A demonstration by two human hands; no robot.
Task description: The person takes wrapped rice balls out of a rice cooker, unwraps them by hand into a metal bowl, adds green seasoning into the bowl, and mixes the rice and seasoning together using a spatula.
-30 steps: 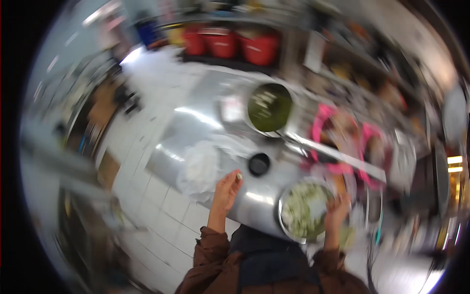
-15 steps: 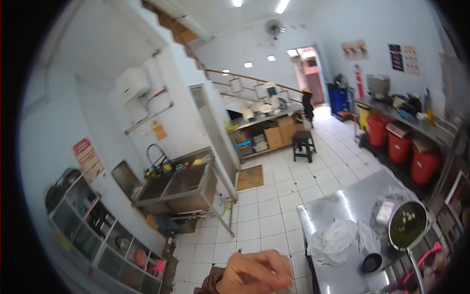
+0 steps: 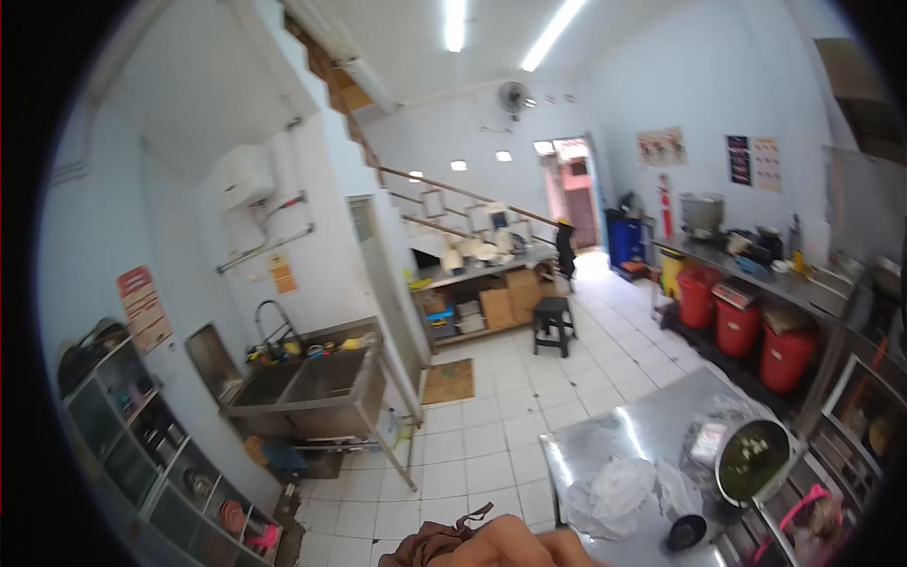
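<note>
One left hand, near steel table, fingertips out of frame, grip and step not determinable; white plastic bags, black bowl and pot thereon, any potward reach presumably requiring clearance past bags.

Head: my only view now, worn on the person's head and looking down onto the tabletop from above.
Facing: level across the room, with the doorway between 1 and 2 o'clock and a ceiling light at 12.
Left hand: closest to my lens, cut by the frame at 6 o'clock.
Metal table: near me, toward 4 to 5 o'clock.
Sink: farther off, at 8.
Lens: very wide, with dark, curved corners.
</note>
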